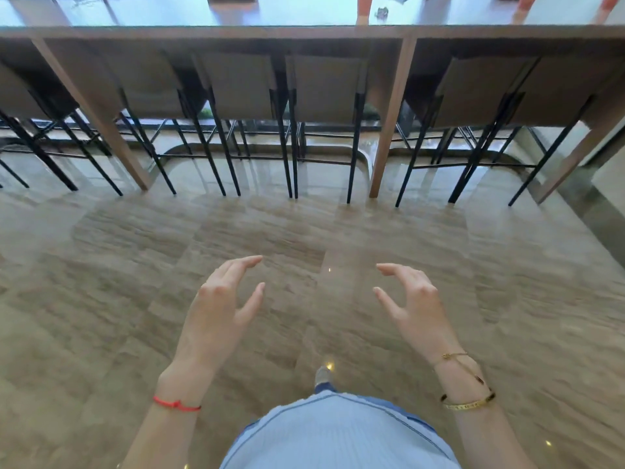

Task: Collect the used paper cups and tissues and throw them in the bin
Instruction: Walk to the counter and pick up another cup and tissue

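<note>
Approach step, judging by stance: left hand (216, 309) and right hand (416, 306) both loosely spread and empty, far counter (304, 31) next, cups there unclear.

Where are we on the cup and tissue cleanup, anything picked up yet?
Nothing shows as done: no bin, cup or tissue is plainly in view. In hand: nothing. The left hand and right hand hang open and empty over the glossy floor. Left to do: everything. The counter with chairs tucked under it lies ahead; the small items on it are too blurred to identify.
</note>
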### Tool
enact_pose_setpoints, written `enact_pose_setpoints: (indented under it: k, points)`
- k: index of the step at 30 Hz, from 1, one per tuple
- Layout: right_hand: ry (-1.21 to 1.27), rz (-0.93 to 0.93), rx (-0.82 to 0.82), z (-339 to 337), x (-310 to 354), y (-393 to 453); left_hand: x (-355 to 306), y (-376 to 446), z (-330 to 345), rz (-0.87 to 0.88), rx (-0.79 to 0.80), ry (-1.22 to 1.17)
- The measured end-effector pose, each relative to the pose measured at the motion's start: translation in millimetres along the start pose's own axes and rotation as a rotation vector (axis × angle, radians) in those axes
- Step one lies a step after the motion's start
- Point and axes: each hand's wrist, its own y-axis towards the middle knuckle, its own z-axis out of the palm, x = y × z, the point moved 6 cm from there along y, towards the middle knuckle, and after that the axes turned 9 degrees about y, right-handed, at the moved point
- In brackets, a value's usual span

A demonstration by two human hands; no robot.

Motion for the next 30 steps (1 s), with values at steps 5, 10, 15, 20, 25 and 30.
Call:
enact_pose_setpoints:
  k: [5, 10, 15, 20, 25, 30]
  points:
    - [-0.002, -0.012, 0.0, -15.3, -20.3, 100.5, -7.7, 98.9, 22.2, -0.008, 0.011, -0.016]
    - [-0.019, 0.026, -0.033, -22.7, -50.8, 184.2, -14.0, 186.8, 54.8, 0.02, 0.044, -0.019]
    - [-0.016, 0.066, -0.039, -17.8, -82.7, 263.9, -13.4, 283.0, 95.4, 0.05, 0.072, -0.022]
    - [-0.016, 0.078, -0.065, -28.2, -106.7, 365.2, -20.9, 398.4, 133.4, 0.085, 0.079, -0.025]
    - [-0.033, 0.041, -0.115, -58.4, -123.8, 479.4, -42.4, 521.6, 152.4, 0.133, 0.045, -0.03]
    - [-0.038, 0.042, -0.132, -77.2, -143.3, 576.0, -60.7, 621.9, 173.4, 0.161, 0.055, -0.022]
